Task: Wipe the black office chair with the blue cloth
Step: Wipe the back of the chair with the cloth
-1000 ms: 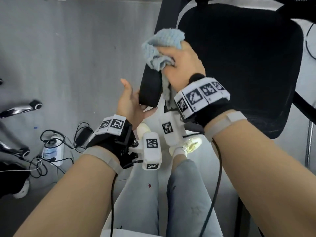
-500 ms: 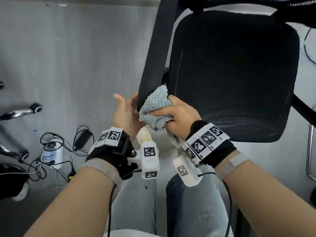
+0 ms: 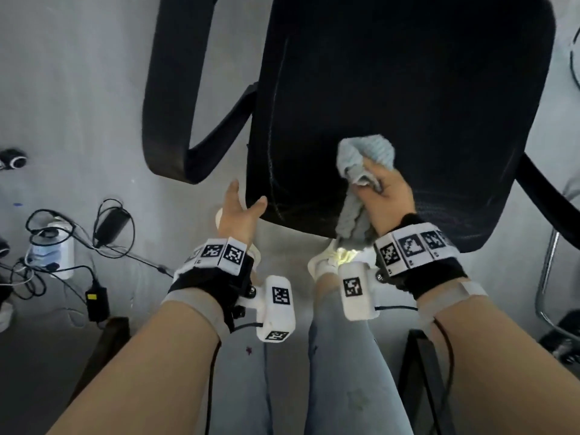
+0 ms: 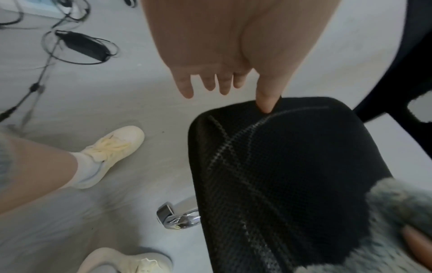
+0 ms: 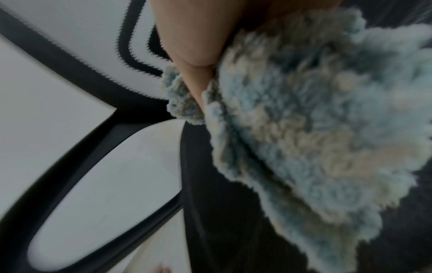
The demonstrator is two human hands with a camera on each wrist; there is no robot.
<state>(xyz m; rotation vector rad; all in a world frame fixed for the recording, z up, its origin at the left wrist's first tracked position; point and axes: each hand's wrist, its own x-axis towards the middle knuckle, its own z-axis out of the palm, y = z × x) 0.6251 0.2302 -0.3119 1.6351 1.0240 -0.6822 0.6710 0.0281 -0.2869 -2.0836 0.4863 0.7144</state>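
The black office chair fills the upper head view, with its mesh seat [image 3: 408,89] in the middle and a looped armrest [image 3: 169,89] on the left. My right hand [image 3: 381,186] grips the fluffy blue cloth [image 3: 365,157] and holds it on the front part of the seat. The cloth [image 5: 315,120] fills the right wrist view, bunched round my thumb. My left hand [image 3: 243,205] is at the seat's front left corner with fingers straight. Its thumb touches the seat edge [image 4: 266,109], and the other fingers hang free over the floor.
On the grey floor at the left lie a power strip [image 3: 50,246], tangled cables and a black adapter [image 3: 111,222]. My legs and pale shoes [image 4: 114,146] stand just in front of the seat. A chrome chair leg [image 4: 180,219] shows under it. Another chair's metal frame [image 3: 546,277] stands at the right.
My right hand carried the cloth from the left armrest down and right onto the front of the seat. The left hand let go of the armrest and moved to the seat corner.
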